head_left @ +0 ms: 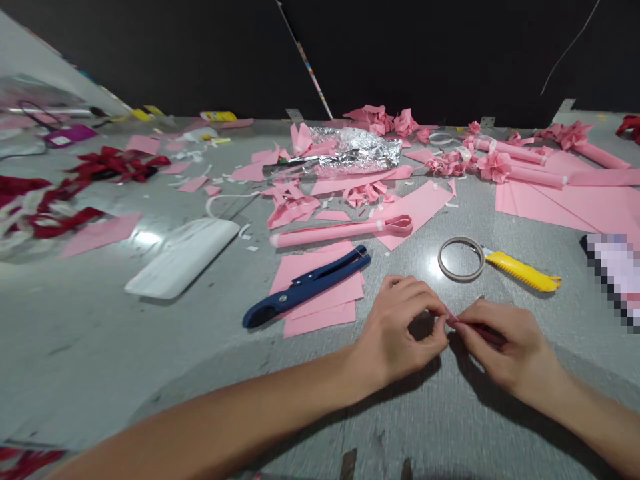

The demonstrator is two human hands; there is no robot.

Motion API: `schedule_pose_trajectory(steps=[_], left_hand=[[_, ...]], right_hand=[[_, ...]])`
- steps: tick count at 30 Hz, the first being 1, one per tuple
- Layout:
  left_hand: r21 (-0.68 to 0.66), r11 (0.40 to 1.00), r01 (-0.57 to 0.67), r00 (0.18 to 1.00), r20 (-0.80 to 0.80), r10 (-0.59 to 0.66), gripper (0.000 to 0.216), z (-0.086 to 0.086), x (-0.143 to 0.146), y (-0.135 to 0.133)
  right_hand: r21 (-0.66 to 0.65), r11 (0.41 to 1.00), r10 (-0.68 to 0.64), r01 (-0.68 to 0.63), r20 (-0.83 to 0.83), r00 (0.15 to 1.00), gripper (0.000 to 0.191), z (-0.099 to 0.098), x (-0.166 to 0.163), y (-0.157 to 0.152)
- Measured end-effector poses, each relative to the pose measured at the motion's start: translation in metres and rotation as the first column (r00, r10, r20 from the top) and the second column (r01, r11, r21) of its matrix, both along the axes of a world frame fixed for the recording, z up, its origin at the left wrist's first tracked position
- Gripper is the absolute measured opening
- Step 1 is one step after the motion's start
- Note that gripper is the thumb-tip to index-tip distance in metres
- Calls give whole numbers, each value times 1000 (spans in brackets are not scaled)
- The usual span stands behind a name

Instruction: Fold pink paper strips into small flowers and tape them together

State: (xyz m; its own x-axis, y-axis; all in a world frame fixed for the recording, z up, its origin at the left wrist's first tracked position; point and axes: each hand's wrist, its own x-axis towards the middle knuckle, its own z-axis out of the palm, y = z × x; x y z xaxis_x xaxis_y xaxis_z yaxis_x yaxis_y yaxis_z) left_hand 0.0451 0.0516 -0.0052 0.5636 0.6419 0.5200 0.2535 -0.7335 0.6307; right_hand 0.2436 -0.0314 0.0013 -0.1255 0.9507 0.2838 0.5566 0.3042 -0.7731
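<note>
- Left hand [400, 328] and right hand [501, 348] pinch a pink strip [453, 319] at the fingertips, over the worktop [150, 363].
- Folding looks underway; it calls for a tight, even crease.

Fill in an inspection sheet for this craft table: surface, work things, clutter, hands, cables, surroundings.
Surface: grey table, scuffed, with lamp glare.
Job's things: pink paper piece, small, pinched between both hands.
Clutter: blue scissors on pink sheets; tape ring; yellow knife; foil; red ribbon.
Grippers: left hand and right hand, fingertips closed on the paper.
Cables: thin white wire against the wall.
Surroundings: black wall.
</note>
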Motion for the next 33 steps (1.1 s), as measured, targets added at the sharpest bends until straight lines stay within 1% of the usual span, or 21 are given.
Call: schedule_pose_trajectory(steps=[2, 4, 6, 7, 8, 10, 12, 13, 14, 15, 16, 17, 18, 19, 20, 21, 23, 25, 28, 33], left_hand=[[-51, 999, -16, 1000, 7, 16, 12, 1, 0, 2], [-132, 991, -34, 999, 7, 35, 13, 2, -1, 5], [-245, 968, -62, 996, 39, 74, 14, 2, -1, 9], [-316, 945, -82, 990, 80, 112, 13, 1, -1, 11], [-398, 912, -96, 978, 132, 161, 13, 0, -1, 14], [-569, 818, -86, 941, 222, 254, 21, -3, 0, 17], [-685, 728, -29, 929, 250, 273, 35, -6, 1, 17], [-706, 708, 1, 936, 251, 248, 38, -8, 2, 16], [-698, 716, 22, 944, 251, 215, 35, -9, 2, 15], [-660, 751, 30, 950, 253, 184, 27, -9, 2, 13], [-595, 803, 27, 955, 254, 156, 18, -9, 1, 11], [-514, 858, 17, 960, 250, 130, 19, -8, 1, 9], [-430, 903, 9, 967, 234, 102, 26, -6, 0, 8], [-362, 932, 8, 976, 207, 72, 29, -4, -1, 7], [-320, 947, 17, 984, 172, 41, 27, -2, -1, 7], [-308, 951, 40, 991, 137, 3, 23, 0, -2, 7], [-337, 936, 103, 993, 95, -75, 18, 4, -2, 8], [-359, 921, 150, 988, 91, -125, 20, 6, -1, 8], [-331, 928, 169, 984, 106, -142, 23, 5, -1, 7], [-292, 941, 172, 983, 114, -144, 22, 4, -1, 4]], right_hand=[[-72, 997, -44, 42, -30, 999, 26, 2, 2, 2], [-162, 984, -83, 68, -88, 993, 31, 5, 5, 5], [-261, 963, -120, 72, -174, 977, 36, 7, 8, 8], [-301, 951, -138, 68, -218, 966, 38, 7, 10, 9], [-331, 941, -155, 63, -259, 953, 39, 7, 11, 11], [-366, 929, -175, 47, -326, 929, 39, 7, 14, 13], [-382, 924, -172, 15, -379, 909, 39, 6, 14, 14], [-389, 921, -167, -3, -402, 900, 38, 6, 14, 13], [-397, 917, -162, -22, -423, 891, 38, 6, 14, 13], [-407, 913, -157, -41, -441, 884, 38, 6, 13, 12], [-419, 906, -154, -58, -456, 877, 39, 7, 13, 12], [-430, 900, -152, -74, -468, 870, 39, 7, 12, 11], [-443, 892, -150, -89, -477, 866, 40, 7, 12, 10], [-456, 884, -147, -103, -481, 864, 40, 8, 11, 10], [-465, 878, -142, -114, -481, 865, 40, 8, 11, 9], [-472, 873, -137, -123, -480, 867, 41, 9, 11, 9], [-474, 870, -121, -137, -474, 872, 43, 10, 10, 9], [-465, 874, -104, -141, -461, 881, 46, 11, 10, 9], [-455, 882, -86, -121, -409, 909, 47, 10, 9, 9], [-444, 893, -87, -79, -342, 936, 41, 5, 7, 11]])
